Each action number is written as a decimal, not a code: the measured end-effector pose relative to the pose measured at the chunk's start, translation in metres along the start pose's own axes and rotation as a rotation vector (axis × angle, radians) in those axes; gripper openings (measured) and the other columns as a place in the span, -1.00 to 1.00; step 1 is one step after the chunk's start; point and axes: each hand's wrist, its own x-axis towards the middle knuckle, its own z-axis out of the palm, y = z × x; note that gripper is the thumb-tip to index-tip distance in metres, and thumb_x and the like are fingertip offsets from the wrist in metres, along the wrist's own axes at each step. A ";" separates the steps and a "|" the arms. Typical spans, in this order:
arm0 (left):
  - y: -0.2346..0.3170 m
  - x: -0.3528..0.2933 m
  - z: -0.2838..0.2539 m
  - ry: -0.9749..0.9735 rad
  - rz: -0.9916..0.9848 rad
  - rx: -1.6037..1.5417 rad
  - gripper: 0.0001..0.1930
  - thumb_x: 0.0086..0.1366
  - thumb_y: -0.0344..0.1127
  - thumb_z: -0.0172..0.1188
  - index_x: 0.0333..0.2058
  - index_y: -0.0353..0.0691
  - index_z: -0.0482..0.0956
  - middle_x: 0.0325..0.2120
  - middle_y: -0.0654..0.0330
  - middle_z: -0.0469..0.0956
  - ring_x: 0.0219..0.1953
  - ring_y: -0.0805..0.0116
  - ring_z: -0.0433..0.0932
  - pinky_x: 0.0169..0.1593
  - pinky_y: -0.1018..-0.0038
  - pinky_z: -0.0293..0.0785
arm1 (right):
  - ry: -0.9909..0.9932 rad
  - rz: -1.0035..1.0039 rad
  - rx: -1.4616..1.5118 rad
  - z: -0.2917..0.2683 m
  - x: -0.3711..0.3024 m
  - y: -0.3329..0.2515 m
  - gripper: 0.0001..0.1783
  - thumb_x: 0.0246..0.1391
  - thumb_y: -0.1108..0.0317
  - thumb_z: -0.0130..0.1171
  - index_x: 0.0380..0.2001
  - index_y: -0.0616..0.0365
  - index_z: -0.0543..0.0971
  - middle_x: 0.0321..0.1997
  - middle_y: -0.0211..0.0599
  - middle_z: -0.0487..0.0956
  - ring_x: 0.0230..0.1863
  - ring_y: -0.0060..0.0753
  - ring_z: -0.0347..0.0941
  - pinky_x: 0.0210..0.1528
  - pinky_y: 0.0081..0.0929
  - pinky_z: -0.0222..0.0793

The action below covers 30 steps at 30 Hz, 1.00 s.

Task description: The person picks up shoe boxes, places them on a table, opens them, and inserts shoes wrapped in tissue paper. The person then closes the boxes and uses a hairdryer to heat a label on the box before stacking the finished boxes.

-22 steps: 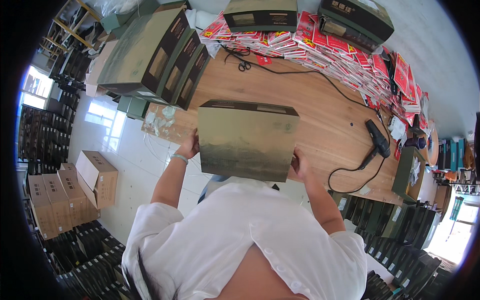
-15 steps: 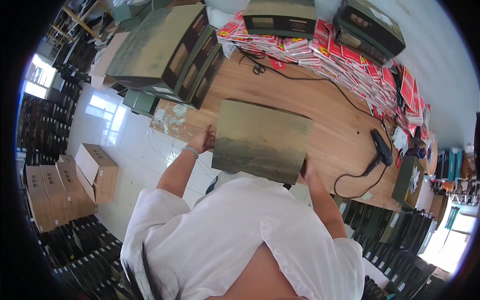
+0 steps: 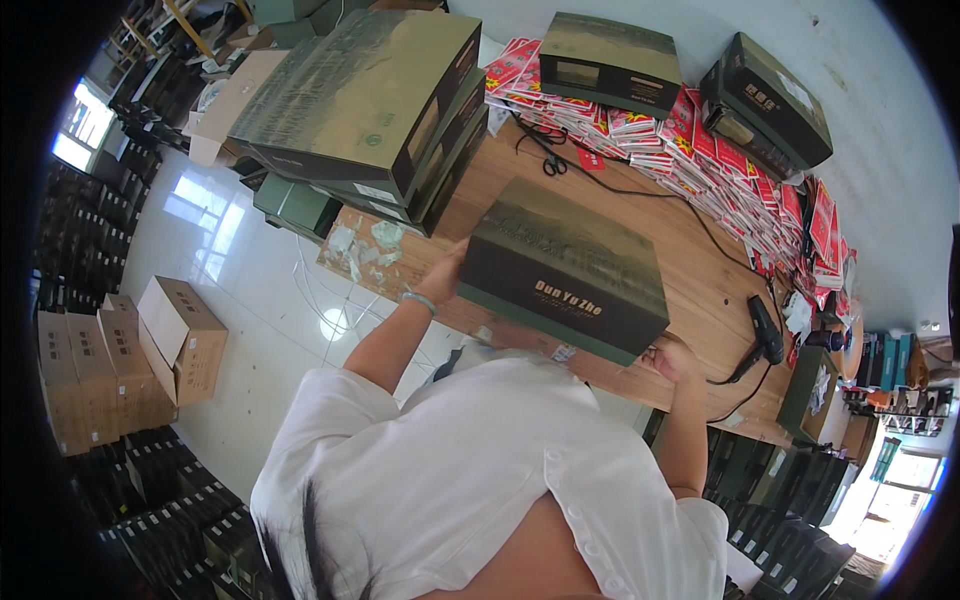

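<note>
A dark green and brown cardboard box [image 3: 565, 270] is held above the near edge of the wooden table [image 3: 455, 300], its printed front side facing me. At its left end my left hand [image 3: 447, 272] grips it, the fingers partly hidden behind the box. My right hand [image 3: 675, 357] is closed on the lower right corner, fingertips curled under the edge. Whether the box's underside touches the table I cannot tell.
Stacked large boxes [image 3: 360, 100] stand at the table's left. Red printed packets [image 3: 690, 150] lie heaped along the wall, with smaller boxes [image 3: 610, 60] on them. Scissors [image 3: 553, 163], a cable and a black hair dryer [image 3: 764, 335] lie on the table. Cartons [image 3: 190, 335] stand on the floor.
The box has tipped so its front side now shows, and it has shifted right in the picture. Both hands have moved with it. The view has also shifted a little.
</note>
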 end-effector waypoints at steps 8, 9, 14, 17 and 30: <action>-0.051 0.042 -0.006 0.131 0.138 0.859 -0.61 0.34 -0.17 0.05 -0.02 -0.35 0.31 -0.24 -0.28 0.52 -0.16 -0.21 0.52 -0.12 0.04 0.44 | -0.758 -0.326 0.830 0.004 0.004 -0.010 -0.86 0.24 0.36 -0.02 -0.25 0.12 0.51 -0.30 -0.41 0.57 -0.42 -0.55 0.38 -0.40 -0.58 0.30; -0.066 0.050 -0.017 0.127 0.114 0.941 -0.62 0.33 -0.19 0.03 -0.01 -0.35 0.30 -0.28 -0.30 0.52 -0.20 -0.27 0.51 -0.15 -0.01 0.43 | -0.837 -0.515 0.868 0.015 0.019 -0.028 -0.82 0.25 0.32 -0.01 -0.20 0.13 0.51 -0.24 -0.38 0.59 -0.34 -0.50 0.44 -0.33 -0.55 0.33; -0.041 0.034 -0.007 0.117 0.006 1.062 -0.64 0.32 -0.28 0.00 0.02 -0.36 0.31 -0.34 -0.32 0.54 -0.25 -0.36 0.50 -0.17 -0.11 0.41 | -0.103 -0.906 0.848 0.100 0.050 -0.130 -0.29 0.27 0.03 0.02 0.34 0.10 0.07 0.41 -0.15 0.15 0.40 -0.02 0.08 0.35 -0.15 0.09; -0.040 0.024 -0.005 0.093 0.053 1.027 -0.66 0.33 -0.30 -0.03 0.02 -0.33 0.32 -0.35 -0.32 0.54 -0.27 -0.34 0.51 -0.21 -0.11 0.42 | 0.503 -0.899 -0.336 0.117 0.117 -0.139 -0.09 0.23 -0.07 0.07 0.42 0.09 -0.10 0.49 -0.10 -0.03 0.47 0.09 -0.11 0.43 -0.06 -0.10; -0.039 -0.009 -0.037 0.159 0.004 1.029 -0.58 0.36 -0.29 -0.07 0.17 -0.26 0.28 -0.37 -0.30 0.54 -0.29 -0.30 0.53 -0.24 -0.06 0.43 | 0.504 -0.212 -1.406 0.208 0.191 -0.067 -0.26 0.24 -0.29 -0.25 0.42 -0.40 -0.03 0.55 -0.36 -0.24 0.54 -0.06 -0.47 0.42 0.25 -0.53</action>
